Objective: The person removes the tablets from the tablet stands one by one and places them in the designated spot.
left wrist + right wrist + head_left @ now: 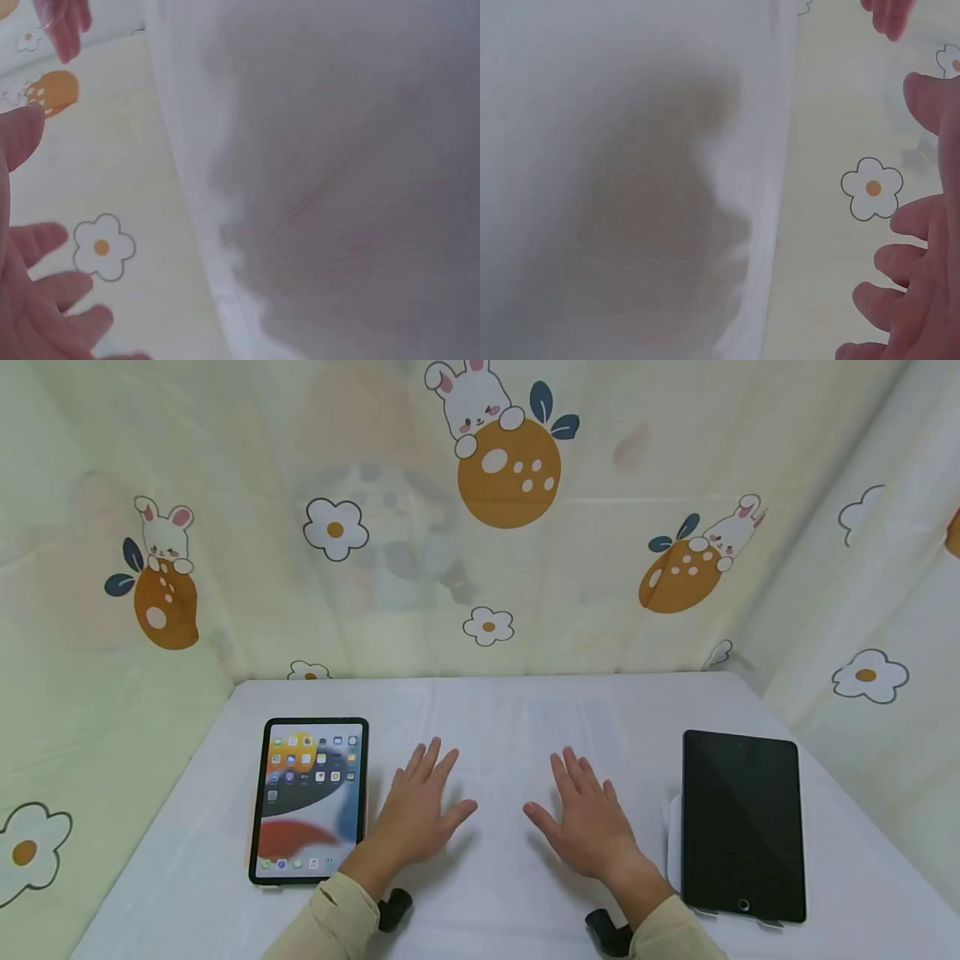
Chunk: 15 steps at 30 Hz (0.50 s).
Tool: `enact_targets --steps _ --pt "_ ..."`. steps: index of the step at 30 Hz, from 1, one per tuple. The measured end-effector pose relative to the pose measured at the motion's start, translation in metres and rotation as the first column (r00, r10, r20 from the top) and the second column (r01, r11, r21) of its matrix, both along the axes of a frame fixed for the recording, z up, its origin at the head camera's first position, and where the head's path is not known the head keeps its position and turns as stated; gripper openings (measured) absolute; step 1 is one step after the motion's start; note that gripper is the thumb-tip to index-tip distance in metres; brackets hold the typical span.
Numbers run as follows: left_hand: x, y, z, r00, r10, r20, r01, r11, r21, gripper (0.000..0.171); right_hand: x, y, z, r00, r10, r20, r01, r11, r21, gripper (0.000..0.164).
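Observation:
My left hand (420, 810) hovers palm down above the white tabletop, fingers straight and spread, holding nothing. Just left of it lies a tablet (309, 802) with a lit screen of app icons; the left forearm overlaps its lower right corner. My right hand (588, 822) mirrors this pose, also with extended fingers and nothing held. Farther right is a second tablet (742, 827), its screen dark, with a round home button at the bottom. In the left wrist view the left fingers (64, 289) show at the edge, and the right fingers (900, 262) appear likewise in the right wrist view.
A white cloth covers the table (495, 893). Behind it hangs a cream curtain (405, 585) printed with rabbits and flowers, continuing along both sides. Something white (674, 843) sticks out from under the dark tablet's left edge. Black wrist devices (395, 910) sit below both wrists.

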State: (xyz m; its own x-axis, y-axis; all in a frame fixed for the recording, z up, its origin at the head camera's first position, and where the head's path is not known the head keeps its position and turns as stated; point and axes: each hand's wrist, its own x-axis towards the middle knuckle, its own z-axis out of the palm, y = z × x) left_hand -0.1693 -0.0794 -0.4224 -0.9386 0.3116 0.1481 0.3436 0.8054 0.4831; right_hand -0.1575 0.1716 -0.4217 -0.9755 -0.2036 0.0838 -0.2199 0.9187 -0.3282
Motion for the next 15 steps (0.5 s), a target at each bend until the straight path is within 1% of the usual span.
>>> enact_targets --steps 2,4,6,8,10,12,15 --pt "0.002 -0.005 0.002 0.999 -0.037 0.009 0.036 0.996 0.086 0.066 0.0 -0.002 0.001 1.0 0.008 0.006 -0.008 0.999 -0.047 0.084" --pt "0.006 -0.012 0.004 0.997 -0.069 0.025 0.064 0.983 0.17 0.063 0.0 -0.004 0.003 1.0 0.017 0.011 -0.016 0.995 -0.097 0.084" --pt "0.011 -0.018 0.005 0.994 -0.094 0.049 0.08 0.97 0.229 0.061 0.001 -0.006 0.005 0.999 0.029 0.024 -0.025 0.988 -0.154 0.085" --pt "0.015 -0.024 0.007 0.991 -0.111 0.069 0.089 0.959 0.269 0.061 0.001 -0.008 0.006 0.998 0.047 0.041 -0.038 0.977 -0.21 0.087" --pt "0.021 -0.03 0.009 0.988 -0.121 0.093 0.088 0.949 0.302 0.059 0.002 -0.011 0.006 0.996 0.065 0.068 -0.043 0.96 -0.275 0.088" --pt "0.025 -0.036 0.011 0.986 -0.117 0.115 0.073 0.943 0.326 0.055 0.003 -0.015 0.006 0.993 0.081 0.089 -0.046 0.94 -0.337 0.09" --pt "0.032 -0.045 0.016 0.984 -0.09 0.151 0.028 0.928 0.371 0.046 0.004 -0.022 0.005 0.989 0.106 0.102 -0.052 0.901 -0.43 0.089"
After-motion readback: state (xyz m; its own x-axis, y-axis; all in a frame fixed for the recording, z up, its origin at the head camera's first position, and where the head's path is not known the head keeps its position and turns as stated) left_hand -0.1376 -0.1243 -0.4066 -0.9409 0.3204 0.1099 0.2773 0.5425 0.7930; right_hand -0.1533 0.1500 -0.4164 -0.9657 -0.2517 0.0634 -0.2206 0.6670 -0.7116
